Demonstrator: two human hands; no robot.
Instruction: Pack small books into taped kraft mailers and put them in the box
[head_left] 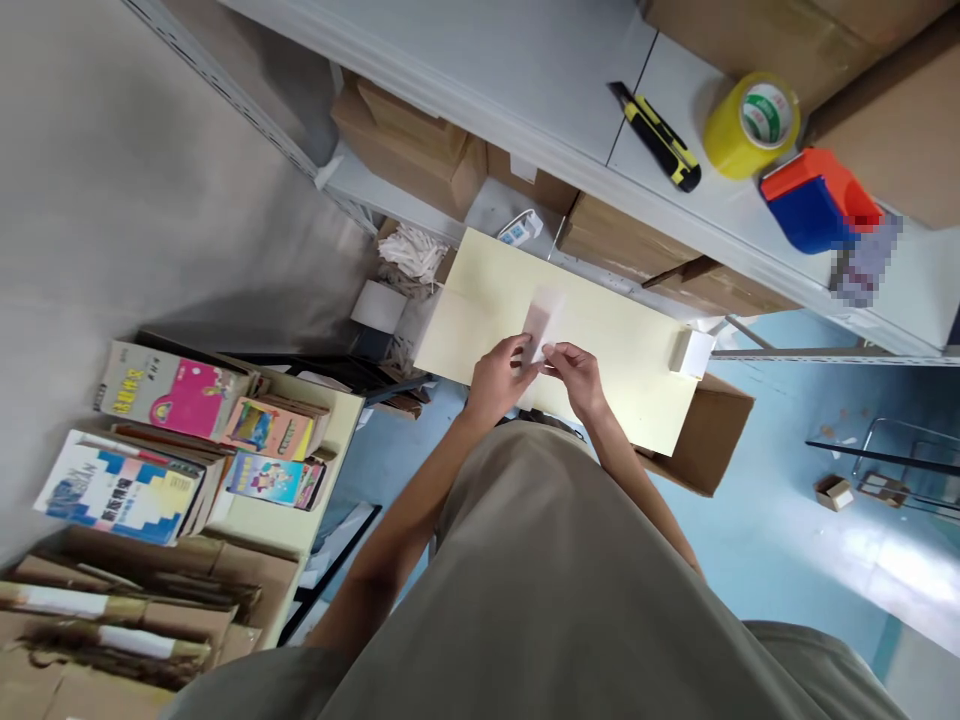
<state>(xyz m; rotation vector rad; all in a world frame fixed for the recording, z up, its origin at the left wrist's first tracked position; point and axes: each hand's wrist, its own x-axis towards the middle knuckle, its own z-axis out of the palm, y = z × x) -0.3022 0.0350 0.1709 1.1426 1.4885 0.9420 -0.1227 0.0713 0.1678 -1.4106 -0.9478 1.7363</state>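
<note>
Over the cream tabletop (622, 350), a narrow, see-through whitish plastic sleeve (541, 318) is held between both hands. Its far end is faint and blurred; whether anything lies inside, I cannot tell. My left hand (496, 382) grips the sleeve's near left side, fingers curled and thumb toward the middle. My right hand (577, 380) pinches the near right edge between thumb and fingertips. Both hands are close together near the table's front edge. A small white box (691, 354) stands at the table's right end.
A shelf (487, 70) above holds a utility knife (656, 137), yellow tape roll (716, 135) and red-blue tape dispenser (810, 205). Books (176, 390) are stacked at left. Behind the table are cardboard boxes (630, 240) and a power strip (521, 228); an open carton (712, 435) sits right.
</note>
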